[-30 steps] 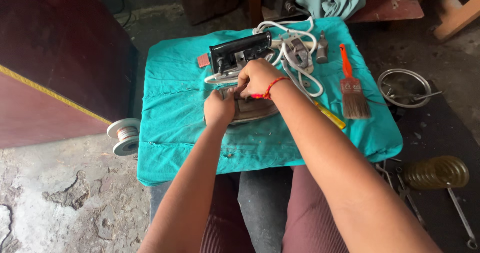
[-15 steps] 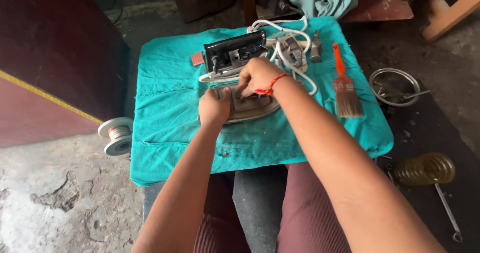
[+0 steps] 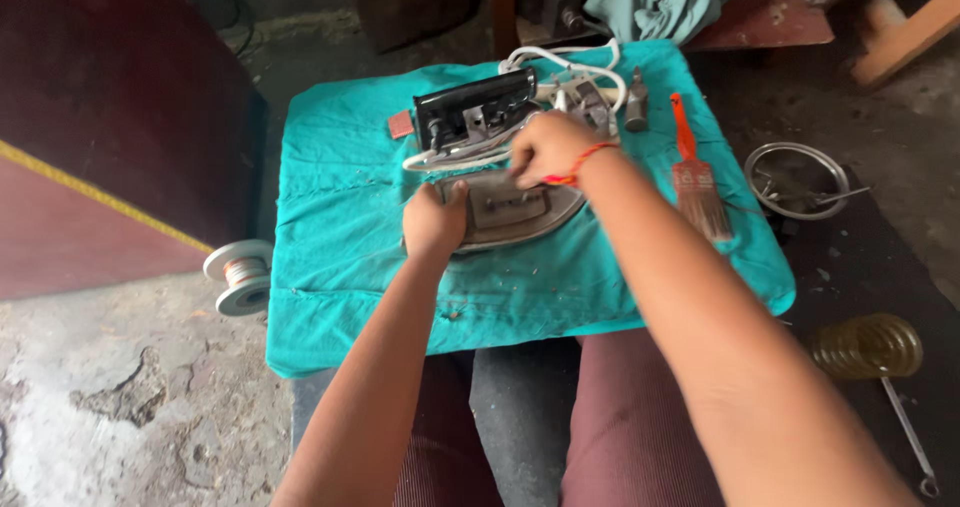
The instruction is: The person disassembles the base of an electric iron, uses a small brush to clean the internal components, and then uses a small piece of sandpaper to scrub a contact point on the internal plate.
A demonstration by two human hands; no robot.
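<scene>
A grey metal iron soleplate (image 3: pixel 525 212) lies on a teal cloth (image 3: pixel 350 227) spread over a small table. My left hand (image 3: pixel 435 219) grips the soleplate's left end. My right hand (image 3: pixel 545 147), with a red thread at the wrist, rests curled over its far edge, fingers touching the plate's top. Just behind the soleplate sits the iron's black body (image 3: pixel 475 115), lying open, with a white cord (image 3: pixel 560 67) coiled to its right. What my right fingers pinch, if anything, is hidden.
An orange-handled paintbrush (image 3: pixel 697 172) and a small metal part (image 3: pixel 636 102) lie on the cloth's right side. A wire spool (image 3: pixel 240 275) sits on the floor at left. A metal bowl (image 3: pixel 797 179) and a yellow coil (image 3: pixel 868 347) are at right.
The view has shifted slightly; my left hand has slid leftward to the soleplate's end, and my right hand stays over the far edge.
</scene>
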